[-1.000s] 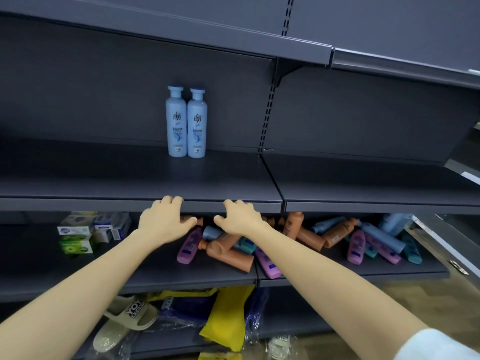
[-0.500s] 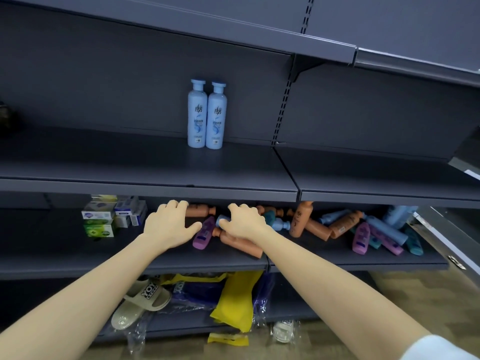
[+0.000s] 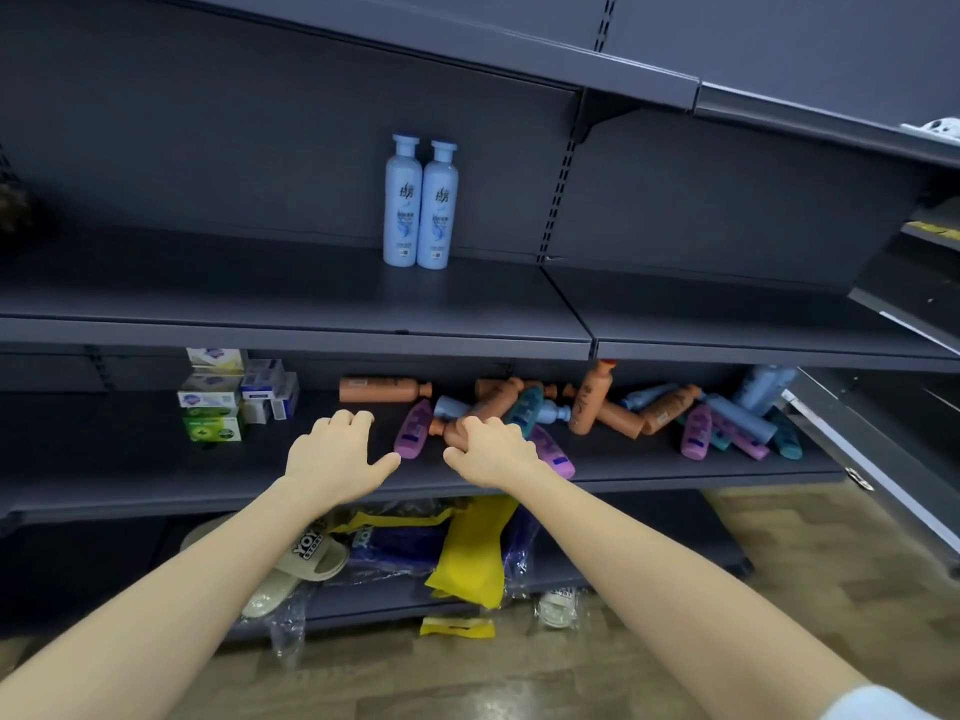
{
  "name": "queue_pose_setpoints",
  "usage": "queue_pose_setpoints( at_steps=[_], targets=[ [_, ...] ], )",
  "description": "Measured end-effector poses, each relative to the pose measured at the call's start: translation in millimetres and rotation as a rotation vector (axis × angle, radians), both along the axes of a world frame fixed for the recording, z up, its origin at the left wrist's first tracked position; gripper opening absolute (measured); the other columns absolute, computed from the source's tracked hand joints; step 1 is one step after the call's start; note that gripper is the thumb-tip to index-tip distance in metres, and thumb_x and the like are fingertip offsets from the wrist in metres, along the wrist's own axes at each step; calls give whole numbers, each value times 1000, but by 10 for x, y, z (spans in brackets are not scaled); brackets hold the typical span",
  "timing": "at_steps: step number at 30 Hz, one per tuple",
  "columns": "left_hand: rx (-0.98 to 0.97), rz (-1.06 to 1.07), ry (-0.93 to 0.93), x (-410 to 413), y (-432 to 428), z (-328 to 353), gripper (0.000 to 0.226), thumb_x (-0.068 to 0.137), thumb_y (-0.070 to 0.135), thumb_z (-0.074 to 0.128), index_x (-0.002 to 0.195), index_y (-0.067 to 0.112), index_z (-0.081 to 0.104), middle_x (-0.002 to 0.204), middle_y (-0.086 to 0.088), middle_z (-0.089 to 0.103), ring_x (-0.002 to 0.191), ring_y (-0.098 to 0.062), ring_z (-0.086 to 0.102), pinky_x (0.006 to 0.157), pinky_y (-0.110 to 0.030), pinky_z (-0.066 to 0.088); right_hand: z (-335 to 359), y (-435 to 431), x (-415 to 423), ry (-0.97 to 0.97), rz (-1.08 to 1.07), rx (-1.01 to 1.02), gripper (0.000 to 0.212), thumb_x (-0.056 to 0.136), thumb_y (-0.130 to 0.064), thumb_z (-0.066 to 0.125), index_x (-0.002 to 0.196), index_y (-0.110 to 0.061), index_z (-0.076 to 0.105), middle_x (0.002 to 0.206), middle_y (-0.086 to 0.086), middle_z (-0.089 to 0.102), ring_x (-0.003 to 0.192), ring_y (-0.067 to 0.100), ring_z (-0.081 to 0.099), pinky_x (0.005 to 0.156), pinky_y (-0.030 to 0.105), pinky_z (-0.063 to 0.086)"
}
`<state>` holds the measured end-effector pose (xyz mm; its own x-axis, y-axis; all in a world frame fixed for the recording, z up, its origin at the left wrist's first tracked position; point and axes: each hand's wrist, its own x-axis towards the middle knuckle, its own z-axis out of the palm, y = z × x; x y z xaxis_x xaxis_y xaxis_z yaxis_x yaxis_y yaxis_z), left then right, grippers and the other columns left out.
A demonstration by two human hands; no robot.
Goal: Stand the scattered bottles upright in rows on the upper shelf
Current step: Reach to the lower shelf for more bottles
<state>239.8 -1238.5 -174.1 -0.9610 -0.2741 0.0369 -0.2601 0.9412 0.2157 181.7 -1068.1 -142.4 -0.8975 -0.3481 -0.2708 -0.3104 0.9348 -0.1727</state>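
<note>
Right hand (image 3: 491, 449) grips bottle (image 3: 455, 432) lying cap-left.

Your right hand (image 3: 491, 449) hides most of the orange bottle (image 3: 456, 432) under it; at the left edge, a dark blurred object (image 3: 14, 210) is cut off, unidentifiable.

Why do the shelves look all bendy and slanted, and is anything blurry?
Head view: the wide-angle lens bends and tilts the upper shelf; the two blue bottles on it look sharp; the lower shelf is shaded towards the back, yet the right hand gripping an orange bottle shows clearly.
</note>
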Motion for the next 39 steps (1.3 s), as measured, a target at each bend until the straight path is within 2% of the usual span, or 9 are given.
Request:
queue_pose_setpoints(
  at_steps=[14,18,27,32,39],
  targets=[
    [15,-136,-25,81,317,-85,62,89,56,47,135,16,40,131,-6,49,119,-26,48,84,-35,45,-111,467,284,6,-140,49,48,94,-46,43,126,-10,45,133,15,45,125,38,38,99,49,39],
    [14,-187,-26,43,466,-120,61,90,56,46,136,16,38,131,-5,48,119,-25,47,84,-34,44,-114,621,295,-4,-195,51,47,94,-45,43,126,-11,45,132,14,45,125,37,38,96,48,39],
    [27,-282,-34,-139,852,-140,60,89,57,46,132,16,42,131,-5,48,119,-25,47,86,-37,44,-139,989,332,-29,-279,63,47,95,-45,43,128,-12,43,133,14,43,126,36,35,99,49,35],
    [12,-321,-36,-258,1125,-141,56,89,57,46,126,15,44,125,-6,50,116,-26,48,83,-36,44,-136,1289,313,-31,-315,59,48,95,-43,43,132,-12,41,134,14,43,127,36,35,100,49,34],
    [-1,-369,-36,-462,1605,-108,63,90,57,45,137,15,39,136,-5,45,123,-25,45,90,-36,43,-146,1750,149,-31,-364,52,48,95,-45,42,131,-13,41,137,14,41,129,36,34,100,47,33]
  ],
)
